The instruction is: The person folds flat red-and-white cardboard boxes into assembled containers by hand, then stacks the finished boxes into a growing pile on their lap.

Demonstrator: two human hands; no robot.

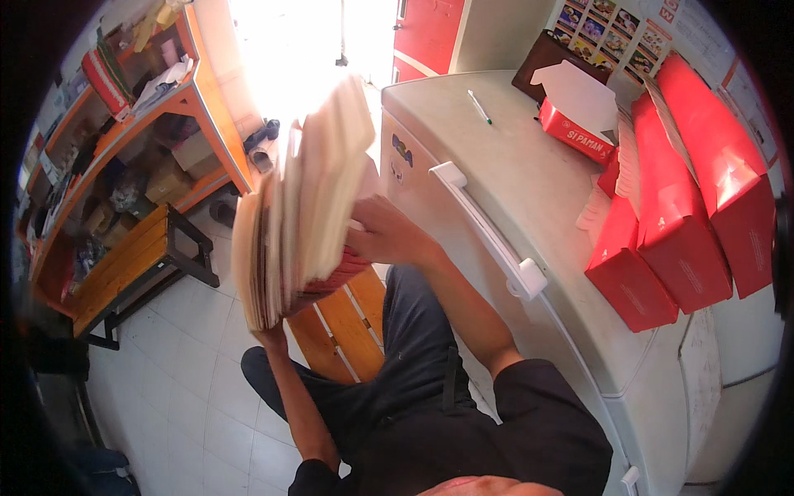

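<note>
A thick stack of flat cardboard sheets (302, 198), cream at the edges with some red underneath, is held up in front of me, tilted and blurred at its upper end. At its lower left end, my left hand (270, 336) grips it from below, with most of the fingers hidden behind the sheets. On the other side my right hand (389, 233) is closed against the stack's right edge, its fingertips partly out of sight.
To the right is a white freezer-like unit (447, 91) with a long handle (488, 227). On top lie a pen (479, 107), an open red-and-white box (576, 124) and several red bundles (678, 223). Wooden slats (339, 335) lie beneath me. Leftward stand a bench (132, 260) and orange shelf (211, 91).
</note>
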